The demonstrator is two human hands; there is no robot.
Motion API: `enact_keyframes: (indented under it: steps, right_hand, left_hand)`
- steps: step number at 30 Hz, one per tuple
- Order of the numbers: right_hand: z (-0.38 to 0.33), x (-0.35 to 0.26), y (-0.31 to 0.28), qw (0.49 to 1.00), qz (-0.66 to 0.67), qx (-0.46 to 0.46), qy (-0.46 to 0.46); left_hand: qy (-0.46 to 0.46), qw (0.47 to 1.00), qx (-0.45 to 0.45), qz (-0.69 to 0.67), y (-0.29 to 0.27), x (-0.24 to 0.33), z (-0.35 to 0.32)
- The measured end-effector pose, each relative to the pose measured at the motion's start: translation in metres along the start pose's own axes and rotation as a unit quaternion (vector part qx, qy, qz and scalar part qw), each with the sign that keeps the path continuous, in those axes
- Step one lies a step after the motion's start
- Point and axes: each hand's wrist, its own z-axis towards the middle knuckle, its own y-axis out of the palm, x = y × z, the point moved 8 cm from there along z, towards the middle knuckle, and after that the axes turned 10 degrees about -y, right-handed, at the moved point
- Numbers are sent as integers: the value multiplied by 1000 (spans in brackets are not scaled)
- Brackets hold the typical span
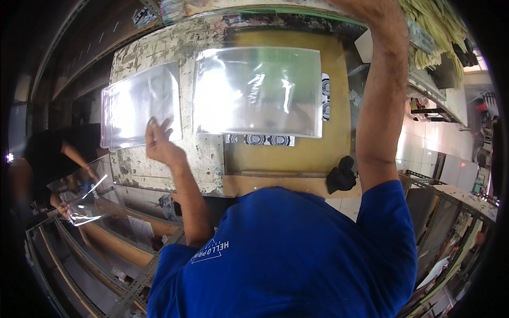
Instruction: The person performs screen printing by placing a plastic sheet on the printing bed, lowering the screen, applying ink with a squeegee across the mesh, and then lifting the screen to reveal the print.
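My left hand (163, 147) is over the near edge of a stack of clear plastic sheets (135, 106), at the left of the worktable. Its fingers are bent and somewhat apart, with nothing visible between them; I cannot tell whether they touch the stack. To its right, a clear, glossy plastic sheet or stack (257, 93) lies partly over a yellowish board (336, 122). Black-and-white printed strips (268, 140) show past its near and right edges. My right arm reaches up past the board, and only part of my right hand (366, 7) shows at the top edge, its fingers cut off.
A dark crumpled cloth (342, 175) lies at the board's near right corner. Pale yellow cloths (440, 32) hang at the upper right. On the left, another person holds a clear sheet (87, 204) above a metal-framed rack (106, 252). More shelving (450, 233) stands at the right.
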Motion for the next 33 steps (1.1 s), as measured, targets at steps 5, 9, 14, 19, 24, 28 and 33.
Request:
enact_keyframes:
  steps: [5,9,14,19,24,28,33]
  right_hand:
    - [-3,-6,-2,998,4,48,-28]
    - [-8,-11,-1,998,4,52,-31]
    - [-7,-7,2,999,-7,40,-3]
    - [-1,0,1,1000,-3,2,13]
    - [-1,-8,5,999,11,25,42]
    - [-21,-25,3,990,-74,94,-70]
    - [-55,3,26,999,-52,11,-9]
  left_hand:
    - [-22,988,149,-31,-106,-14,57]
    - [-8,968,249,-15,-192,-23,90]
    - [-5,945,327,12,-281,-36,120]
    - [-36,939,342,-8,-333,-54,143]
    - [-80,854,423,293,-326,-31,136]
    - [130,797,372,458,-208,6,104]
    - [71,987,-143,33,16,-3,9]
